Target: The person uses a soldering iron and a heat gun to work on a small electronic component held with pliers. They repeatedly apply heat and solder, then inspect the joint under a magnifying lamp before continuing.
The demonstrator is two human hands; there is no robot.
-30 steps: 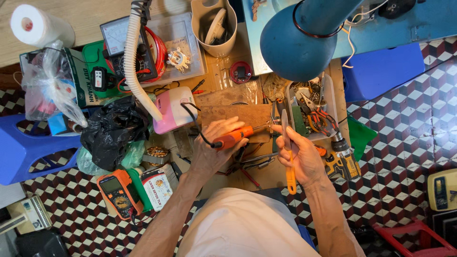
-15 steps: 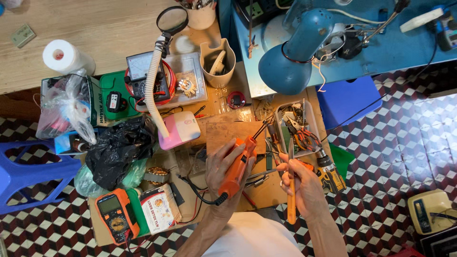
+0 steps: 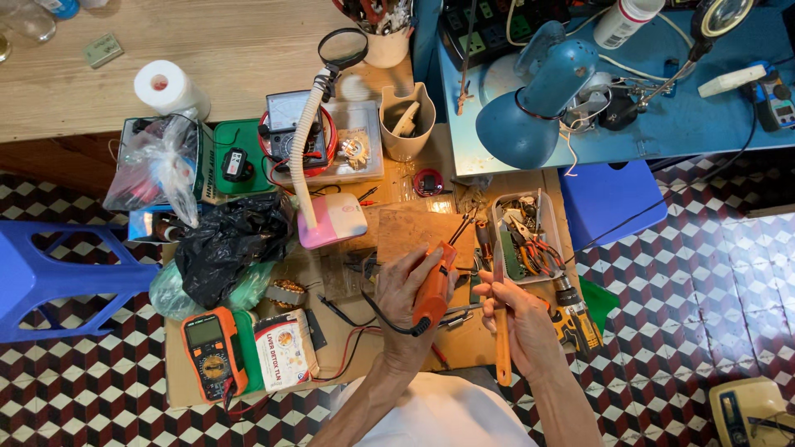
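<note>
Overhead view of a cluttered low bench [image 3: 348, 364] set on a chequered tile floor. The left hand [image 3: 404, 291] closes its grip around an orange soldering gun [image 3: 434, 290], tip pointing away from the person toward a brown board [image 3: 414, 233]; a black cord [image 3: 377, 314] trails from the gun's rear. The right hand [image 3: 517, 319] closes its grip on a slim tool with an orange handle [image 3: 502, 335], held upright just beside the gun. Beyond the hands: a clear tray of pliers [image 3: 530, 240], a pink lamp base [image 3: 333, 223] with a gooseneck magnifier, and a blue desk lamp [image 3: 530, 116]. At near left lie an orange multimeter [image 3: 209, 348] and a black plastic bag [image 3: 228, 248].
</note>
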